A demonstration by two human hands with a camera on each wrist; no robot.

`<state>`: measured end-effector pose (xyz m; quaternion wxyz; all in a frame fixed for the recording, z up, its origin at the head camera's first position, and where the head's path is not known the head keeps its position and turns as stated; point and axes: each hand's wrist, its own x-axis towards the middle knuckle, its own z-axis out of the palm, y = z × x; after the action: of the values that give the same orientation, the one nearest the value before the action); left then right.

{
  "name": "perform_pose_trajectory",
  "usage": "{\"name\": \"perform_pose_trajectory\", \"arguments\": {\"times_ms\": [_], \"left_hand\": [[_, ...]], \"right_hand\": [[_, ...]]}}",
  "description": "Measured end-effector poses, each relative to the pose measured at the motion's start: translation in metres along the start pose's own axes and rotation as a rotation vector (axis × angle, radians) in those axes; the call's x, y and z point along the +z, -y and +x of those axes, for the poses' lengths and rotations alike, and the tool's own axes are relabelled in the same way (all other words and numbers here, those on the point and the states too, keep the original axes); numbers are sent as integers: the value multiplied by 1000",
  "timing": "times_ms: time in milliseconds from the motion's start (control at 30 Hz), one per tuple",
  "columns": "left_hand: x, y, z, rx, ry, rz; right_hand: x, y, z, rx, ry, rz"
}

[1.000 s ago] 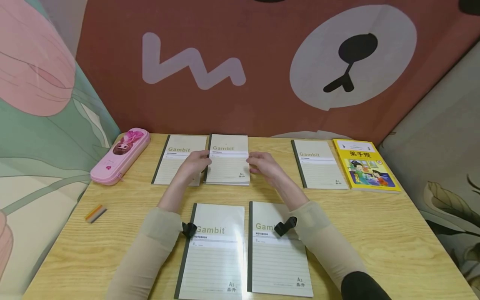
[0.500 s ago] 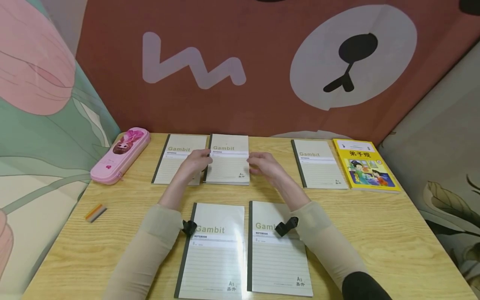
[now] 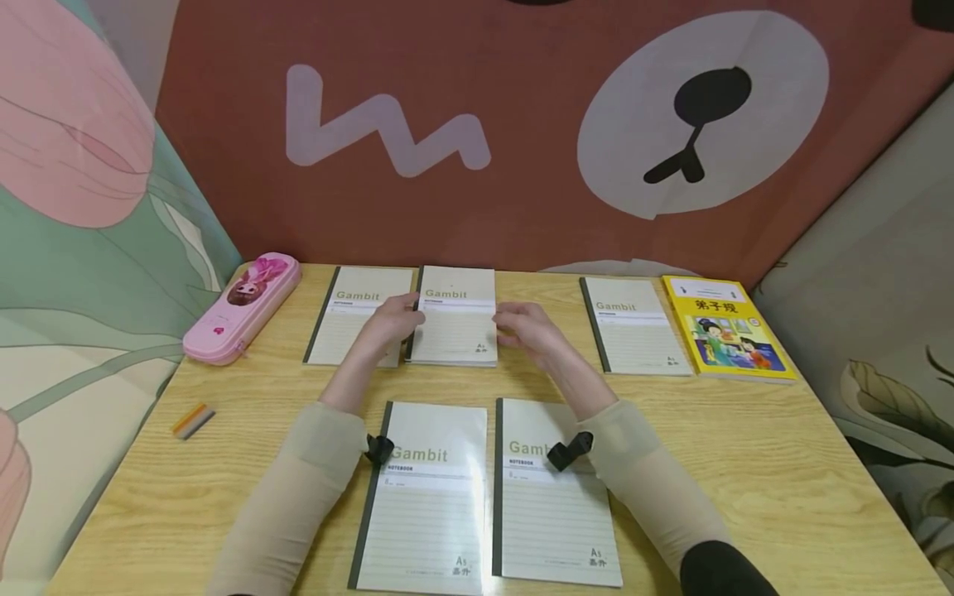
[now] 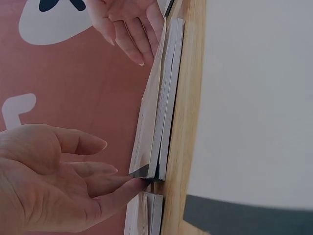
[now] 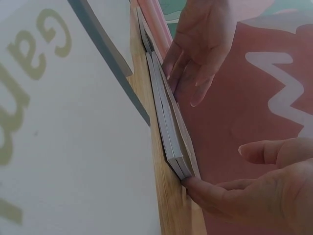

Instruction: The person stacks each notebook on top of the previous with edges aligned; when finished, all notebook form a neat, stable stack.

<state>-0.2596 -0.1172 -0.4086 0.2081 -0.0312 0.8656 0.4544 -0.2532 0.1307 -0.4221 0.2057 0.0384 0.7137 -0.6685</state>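
Two Gambit notebooks lie stacked [image 3: 455, 327] at the back of the table, one upon the other, as their page edges [image 4: 168, 98] show in the left wrist view. My left hand [image 3: 389, 323] touches the dark spine side with its fingertips, thumb raised off the cover. On the opposite side, my right hand [image 3: 531, 327] rests its fingertips against the page edge; the right wrist view shows its thumb [image 5: 257, 152] held clear. Under my left hand and wrist lies another notebook [image 3: 365, 285], partly hidden.
Two notebooks lie in front, a left one [image 3: 425, 521] and a right one [image 3: 555, 521] partly under my right sleeve. Another notebook [image 3: 633, 331] and a yellow book [image 3: 726, 331] lie back right. A pink pencil case [image 3: 242, 310] and small striped sticks [image 3: 193, 421] are left.
Both hands stay at the sides of the stacked notebooks. The whole head view has shifted very slightly; nothing on the table has visibly moved.
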Motion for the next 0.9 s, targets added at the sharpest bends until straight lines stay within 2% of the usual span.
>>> {"name": "perform_pose_trajectory", "arguments": {"times_ms": [500, 700, 800, 900], "left_hand": [[0, 0, -2, 4, -26, -54], [-1, 2, -2, 10, -45, -122], [-1, 2, -3, 45, -55, -151], [2, -2, -3, 121, -73, -178]], "right_hand": [[1, -2, -1, -13, 4, -11], [0, -2, -2, -19, 30, -2], [-4, -1, -2, -15, 45, 18], [-13, 1, -3, -18, 44, 40]]}}
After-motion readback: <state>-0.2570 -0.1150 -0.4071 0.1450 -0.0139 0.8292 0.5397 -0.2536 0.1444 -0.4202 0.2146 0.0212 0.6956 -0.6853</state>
